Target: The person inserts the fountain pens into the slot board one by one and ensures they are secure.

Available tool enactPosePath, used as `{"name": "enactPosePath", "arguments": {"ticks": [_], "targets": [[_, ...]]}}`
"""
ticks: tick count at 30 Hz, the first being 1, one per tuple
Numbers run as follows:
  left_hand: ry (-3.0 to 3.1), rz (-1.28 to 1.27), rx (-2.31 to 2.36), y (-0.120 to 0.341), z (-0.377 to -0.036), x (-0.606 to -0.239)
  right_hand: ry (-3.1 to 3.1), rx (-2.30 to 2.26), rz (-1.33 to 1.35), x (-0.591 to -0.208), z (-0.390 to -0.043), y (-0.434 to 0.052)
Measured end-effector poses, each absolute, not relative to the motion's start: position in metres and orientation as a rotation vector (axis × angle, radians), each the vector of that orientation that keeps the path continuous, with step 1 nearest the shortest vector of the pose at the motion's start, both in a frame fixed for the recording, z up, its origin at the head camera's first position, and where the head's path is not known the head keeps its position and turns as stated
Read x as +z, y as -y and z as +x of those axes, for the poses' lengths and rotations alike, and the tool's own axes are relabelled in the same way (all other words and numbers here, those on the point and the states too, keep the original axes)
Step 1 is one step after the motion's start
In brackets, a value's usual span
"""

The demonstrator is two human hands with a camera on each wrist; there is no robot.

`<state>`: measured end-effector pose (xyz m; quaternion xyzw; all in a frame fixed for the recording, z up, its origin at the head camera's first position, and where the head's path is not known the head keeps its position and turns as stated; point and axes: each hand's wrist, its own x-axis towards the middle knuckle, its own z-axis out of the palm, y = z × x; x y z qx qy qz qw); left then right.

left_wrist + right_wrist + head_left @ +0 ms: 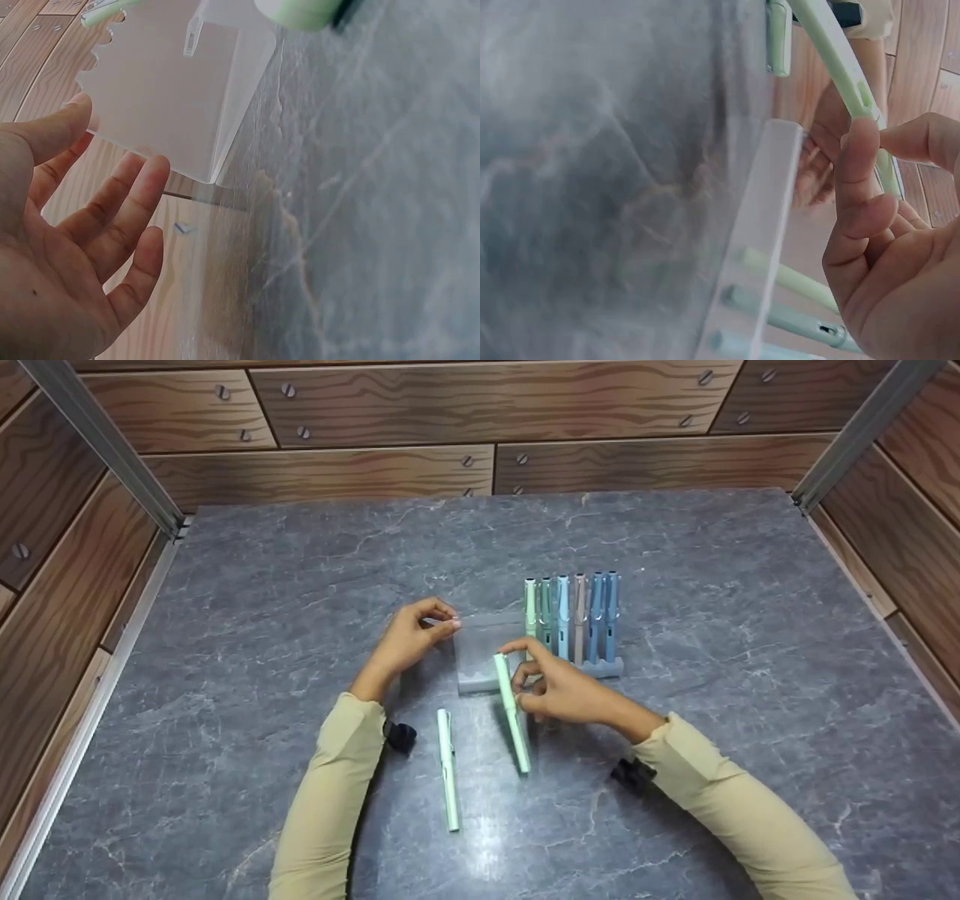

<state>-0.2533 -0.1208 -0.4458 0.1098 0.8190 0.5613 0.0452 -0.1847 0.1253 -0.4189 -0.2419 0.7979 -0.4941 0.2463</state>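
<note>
A clear plastic pen stand with a notched top edge sits mid-table. Its left upper corner is pinched between the thumb and fingers of my left hand; the left wrist view shows the thumb on that edge. My right hand pinches a light green pen by its middle, tilted in front of the stand. In the right wrist view, thumb and forefinger meet on this pen. A second light green pen lies on the table, nearer me, between my forearms.
Several pens stand side by side in the stand's right part: light green, dark green, light blue, greyish brown and blue. Wood-patterned walls enclose the grey marbled table at back and sides.
</note>
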Motion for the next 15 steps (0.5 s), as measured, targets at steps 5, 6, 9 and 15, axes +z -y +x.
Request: {"name": "enactPosePath", "arguments": {"ticks": [5, 6, 9, 15], "targets": [[-2.515, 0.351, 1.7, 0.121, -0.254, -0.445, -2.244, -1.37, -0.698, -0.41, -0.187, -0.13], [-2.518, 0.351, 1.697, 0.122, -0.254, -0.445, -2.26, -1.379, -0.704, -0.409, -0.187, -0.131], [-2.526, 0.348, 1.687, 0.122, -0.254, -0.446, -2.33, -1.387, -0.738, -0.407, -0.189, -0.131], [-2.522, 0.343, 1.688, 0.121, -0.253, -0.446, -2.501, -1.343, -0.796, -0.407, -0.191, -0.131]]}}
